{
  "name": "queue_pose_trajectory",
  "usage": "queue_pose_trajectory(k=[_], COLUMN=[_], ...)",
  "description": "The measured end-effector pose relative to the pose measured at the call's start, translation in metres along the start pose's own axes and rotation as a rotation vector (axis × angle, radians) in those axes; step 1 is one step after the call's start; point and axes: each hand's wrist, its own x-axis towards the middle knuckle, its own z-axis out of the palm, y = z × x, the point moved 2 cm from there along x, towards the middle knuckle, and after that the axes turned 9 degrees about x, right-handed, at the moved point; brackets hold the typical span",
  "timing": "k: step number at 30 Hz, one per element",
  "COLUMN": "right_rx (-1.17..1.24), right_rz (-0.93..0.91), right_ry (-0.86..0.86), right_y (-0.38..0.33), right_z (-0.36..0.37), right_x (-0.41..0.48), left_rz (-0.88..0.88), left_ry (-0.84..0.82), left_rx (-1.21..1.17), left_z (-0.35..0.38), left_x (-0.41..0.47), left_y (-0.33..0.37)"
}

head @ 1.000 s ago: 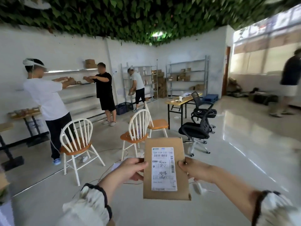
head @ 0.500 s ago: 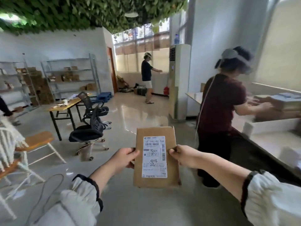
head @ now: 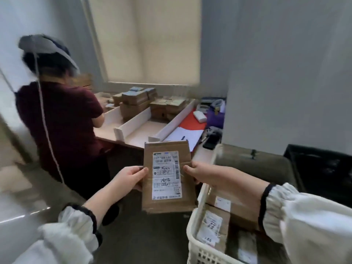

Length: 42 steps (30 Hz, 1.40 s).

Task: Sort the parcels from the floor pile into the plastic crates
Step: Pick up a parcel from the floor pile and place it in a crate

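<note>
I hold a flat brown cardboard parcel (head: 167, 202) with a white shipping label upright in front of me. My left hand (head: 129, 178) grips its left edge and my right hand (head: 202, 173) grips its right edge. Just to the right and below stands a white plastic crate (head: 198, 244) with several labelled brown parcels (head: 213, 225) lying inside. My right forearm reaches over that crate. A black crate (head: 322, 168) stands behind it at the far right.
A person in a dark red shirt (head: 62, 119) stands close on the left at a table (head: 106, 134) with white dividers (head: 133, 124) and stacked brown boxes (head: 135, 103). Papers, a pen and small items lie on the table's right end. Grey wall ahead.
The view has swung right, from the open room with chairs to the table and crates. Both hands keep hold of the same parcel; the white crate has come into view.
</note>
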Motion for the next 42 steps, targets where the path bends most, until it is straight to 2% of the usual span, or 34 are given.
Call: queue_pose_trajectory(k=[8, 13, 18, 22, 26, 31, 37, 42], right_rx=[0.057, 0.138, 0.208, 0.293, 0.332, 0.312, 0.461, 0.533], right_rz=[0.316, 0.422, 0.467, 0.531, 0.612, 0.687, 0.721, 0.734], right_ry=[0.280, 0.300, 0.257, 0.129, -0.049, -0.120, -0.116, -0.130], right_y=[0.144, 0.214, 0.274, 0.327, 0.368, 0.398, 0.420, 0.431], right_z=[-0.096, -0.130, -0.149, -0.121, -0.069, -0.013, 0.016, 0.027], right_x=[-0.058, -0.073, -0.064, -0.058, -0.056, -0.053, -0.033, -0.023], left_rz=[0.109, 0.116, 0.042, -0.060, -0.195, -0.312, -0.286, -0.161], left_ry=[-0.386, -0.490, -0.504, -0.584, -0.688, -0.771, -0.773, -0.739], left_rx=[0.040, 0.083, 0.140, 0.235, 0.223, 0.371, 0.577, 0.833], left_z=[0.170, 0.252, 0.313, 0.346, 0.365, 0.380, 0.394, 0.406], left_x=[0.092, 0.122, 0.142, 0.136, 0.110, 0.096, 0.109, 0.127], left_y=[0.068, 0.086, 0.084, 0.052, -0.001, -0.062, -0.084, -0.084])
